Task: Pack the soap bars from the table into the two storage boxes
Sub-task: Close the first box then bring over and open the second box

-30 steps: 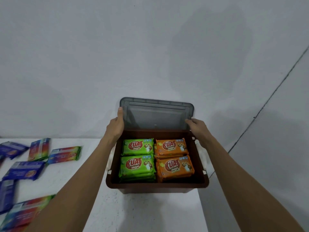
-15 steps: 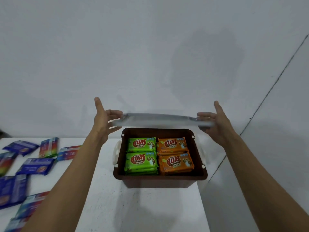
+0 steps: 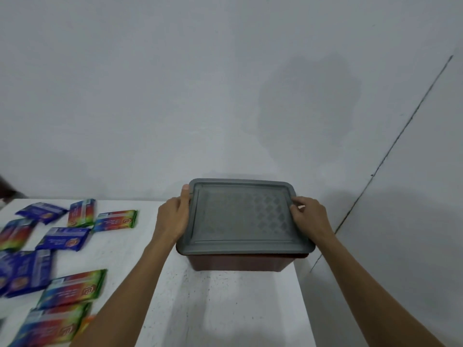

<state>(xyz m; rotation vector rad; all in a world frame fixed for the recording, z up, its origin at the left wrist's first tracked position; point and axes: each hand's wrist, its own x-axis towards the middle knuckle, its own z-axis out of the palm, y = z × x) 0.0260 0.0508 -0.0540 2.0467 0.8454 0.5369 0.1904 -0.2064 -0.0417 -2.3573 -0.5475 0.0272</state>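
The grey lid (image 3: 244, 216) was laid flat over the brown box (image 3: 240, 262), which stood at the far right corner of the counter (image 3: 225, 309), close to the wall (image 3: 225, 96). The lid was gripped at its 2 short edges. The left hand (image 3: 172, 219) was wrapped round the left edge, its thumb stretched up along the rim and its fingers curled down the side. The right hand (image 3: 309, 216) was bent over the right edge near the far corner, its fingertips pressed onto the rim. Neither hand was spread open, and nothing but the lid was held. This 2-sided grip was judged to serve for squaring the lid on the box and pressing both sides down evenly, so that the rim could be seated all round. Whether it was fully seated could not be told, though the front edge was seen to overhang the box wall. The contents were hidden by the frosted, patterned lid. Loose soap bars (image 3: 64, 238) in blue and rainbow wrappers, at least 8, were scattered flat on the left of the counter, well apart from the box, some of them touching or overlapping. From this it was judged that the box was being closed as filled, and that the loose bars were meant for a 2nd box, which was not in view.
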